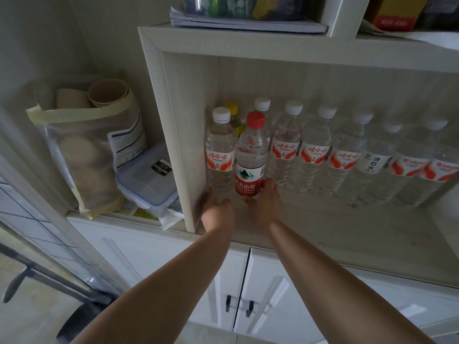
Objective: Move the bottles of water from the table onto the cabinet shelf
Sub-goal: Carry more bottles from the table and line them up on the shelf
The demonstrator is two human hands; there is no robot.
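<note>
Both of my arms reach into the white cabinet shelf (335, 219). My left hand (216, 207) wraps the base of a white-capped water bottle (220, 150) standing against the shelf's left wall. My right hand (264, 202) grips the bottom of a red-capped bottle (250, 155) with a red and white label, upright right beside it. A row of several white-capped water bottles (315, 150) runs along the back wall to the right. A yellow-capped bottle (233, 115) stands behind the two held ones.
The shelf's left wall (178, 135) is close to my left hand. Left of it stand a taped bag of paper cups (84, 155) and a lidded plastic box (146, 180). Papers (243, 21) lie on the shelf above. Cabinet doors with dark handles (238, 306) are below.
</note>
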